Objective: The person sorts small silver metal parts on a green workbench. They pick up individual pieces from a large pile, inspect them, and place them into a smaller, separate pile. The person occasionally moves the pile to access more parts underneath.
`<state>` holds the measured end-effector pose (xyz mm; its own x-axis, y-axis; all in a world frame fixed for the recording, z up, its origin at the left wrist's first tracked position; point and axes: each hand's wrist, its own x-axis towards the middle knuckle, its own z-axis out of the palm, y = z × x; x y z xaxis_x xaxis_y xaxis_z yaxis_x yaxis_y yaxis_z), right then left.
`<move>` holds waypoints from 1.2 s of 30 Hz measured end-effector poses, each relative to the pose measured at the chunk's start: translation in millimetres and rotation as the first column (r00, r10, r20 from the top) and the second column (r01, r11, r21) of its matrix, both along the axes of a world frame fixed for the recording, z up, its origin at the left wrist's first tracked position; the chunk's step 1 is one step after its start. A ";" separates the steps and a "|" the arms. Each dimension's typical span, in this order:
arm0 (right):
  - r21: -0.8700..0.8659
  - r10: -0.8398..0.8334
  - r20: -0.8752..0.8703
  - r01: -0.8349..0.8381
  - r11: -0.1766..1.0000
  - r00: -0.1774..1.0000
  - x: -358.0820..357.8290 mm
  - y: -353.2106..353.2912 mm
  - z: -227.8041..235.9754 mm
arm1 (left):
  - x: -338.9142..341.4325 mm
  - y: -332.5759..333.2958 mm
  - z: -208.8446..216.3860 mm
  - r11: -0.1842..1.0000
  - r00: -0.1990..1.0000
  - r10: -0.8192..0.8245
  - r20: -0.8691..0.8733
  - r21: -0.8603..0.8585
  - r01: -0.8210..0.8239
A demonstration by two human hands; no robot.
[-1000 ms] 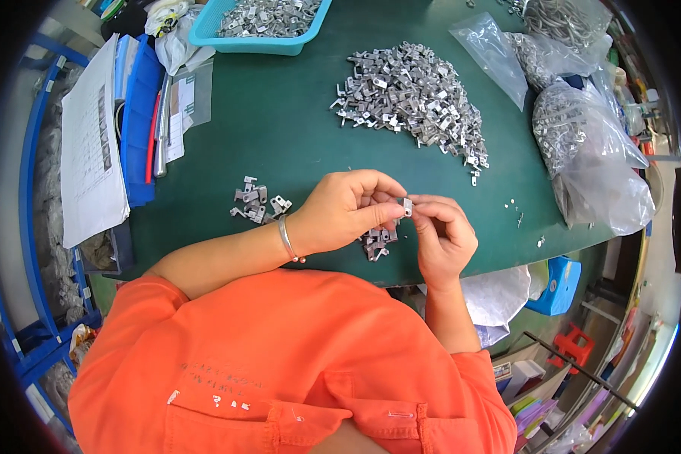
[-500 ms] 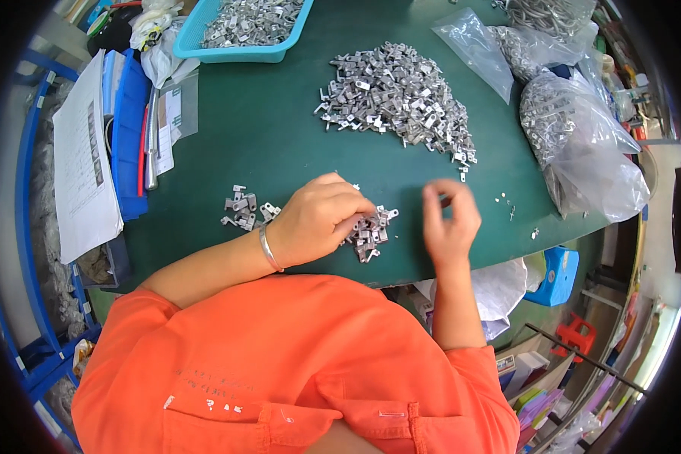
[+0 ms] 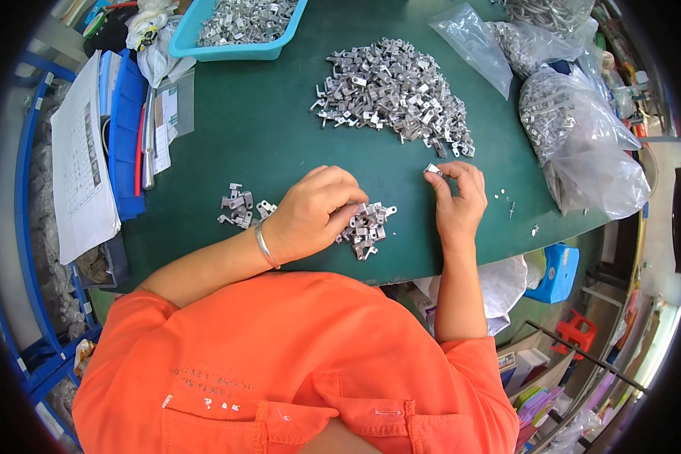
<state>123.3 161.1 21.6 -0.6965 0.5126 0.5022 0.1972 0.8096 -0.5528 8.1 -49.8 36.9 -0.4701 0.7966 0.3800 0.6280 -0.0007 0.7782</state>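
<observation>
Small silvery bent metal clips lie on the green table (image 3: 242,147) in a big heap (image 3: 393,91) and two little groups. My left hand (image 3: 314,208), a silver bangle at its wrist, rests with fingers curled together at the edge of the near clip pile (image 3: 368,228). What its fingertips hold, if anything, is hidden. Left of that wrist is the other little group of clips (image 3: 239,206), partly behind the hand. Between thumb and fingers my right hand (image 3: 461,198) pinches one metal clip (image 3: 433,169), just below the heap's near right end.
A light blue basket (image 3: 231,53) of clips stands at the far left. Clear bags of metal parts (image 3: 548,121) line the right side. Papers (image 3: 83,159) and a blue holder (image 3: 126,144) sit at the left edge. Tiny scraps (image 3: 511,206) lie near the right edge.
My right hand, blurred before, is now steady and slightly farther forward, with a clip visible in its fingertips. My left hand has shifted slightly left, showing more of the near pile.
</observation>
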 end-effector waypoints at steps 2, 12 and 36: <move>-0.041 0.007 -0.036 -0.008 0.999 0.999 0.7 -10.9 6.8 | 1.6 1.8 4.1 1.000 0.994 0.009 0.113 0.006 -0.009; 0.085 0.068 -0.002 -0.068 0.994 0.998 -1.8 -16.8 -4.7 | 6.8 8.5 9.9 0.998 0.790 0.006 0.613 -0.052 0.033; -0.946 0.234 0.028 -0.049 0.320 0.972 -4.9 -46.3 21.9 | -43.1 -111.9 2.8 0.953 0.971 0.219 -0.097 -0.193 -0.234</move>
<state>118.4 114.8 43.5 -0.8180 0.4618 -0.3430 0.2792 -0.2027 -0.9386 -35.0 -161.8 39.7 -0.6241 0.7360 0.2623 0.6485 0.3007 0.6993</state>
